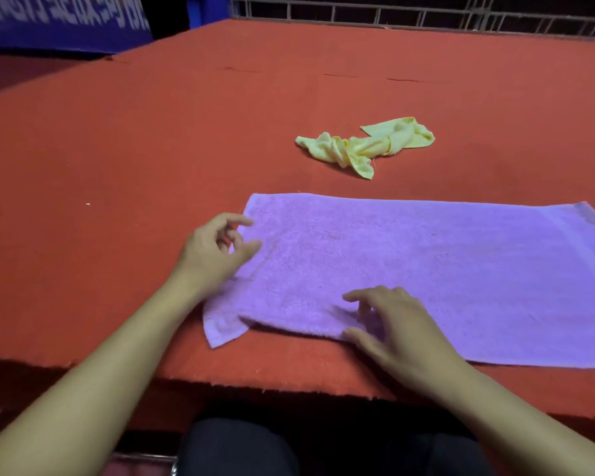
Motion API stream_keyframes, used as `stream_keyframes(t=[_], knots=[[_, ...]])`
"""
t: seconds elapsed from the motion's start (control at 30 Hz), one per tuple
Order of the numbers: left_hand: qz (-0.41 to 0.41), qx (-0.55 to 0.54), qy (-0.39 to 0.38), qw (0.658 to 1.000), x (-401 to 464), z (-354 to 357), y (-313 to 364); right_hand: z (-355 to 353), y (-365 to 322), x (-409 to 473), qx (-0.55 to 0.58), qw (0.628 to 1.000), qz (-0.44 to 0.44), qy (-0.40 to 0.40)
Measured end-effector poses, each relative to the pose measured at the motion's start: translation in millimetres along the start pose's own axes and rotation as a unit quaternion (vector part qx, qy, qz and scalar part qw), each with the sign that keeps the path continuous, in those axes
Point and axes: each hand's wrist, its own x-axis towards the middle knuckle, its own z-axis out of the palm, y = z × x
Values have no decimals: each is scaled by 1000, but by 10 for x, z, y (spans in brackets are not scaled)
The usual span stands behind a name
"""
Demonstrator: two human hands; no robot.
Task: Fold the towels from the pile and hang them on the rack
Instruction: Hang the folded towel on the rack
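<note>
Purple towel (426, 276) lies folded flat on the red-covered table (152, 149) in front of you, its long side running left to right and its right end reaching the edge of view. One lower layer pokes out as a pointed corner at the near left, close to the table's front edge.

Your left hand (217, 250) sits at the towel's left edge, near the far corner, fingers loosely curled and slightly apart; the thumb and fingertips meet the cloth, though you cannot tell whether they pinch it or only touch it. Your right hand (392, 321) rests on the near edge of the towel, fingers bent and spread, with the thumb at the towel's front border; whether any cloth is caught between thumb and fingers cannot be told.

Beyond the purple towel, well apart from both hands, a yellow towel (364, 144) lies crumpled and twisted on the table. A metal rack (392, 12) of thin bars runs along the table's far side, and a blue banner (59, 22) stands at the far left.
</note>
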Motion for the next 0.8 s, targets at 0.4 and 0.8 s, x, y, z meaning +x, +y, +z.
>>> stream_keyframes(t=[0.4,0.8], knots=[[29,124,-103,986,-978,-375,39,-132,-56,11,106,994,34,-1],[8,123,15,992,-75,-221,36,-101,-3,337,80,995,56,26]])
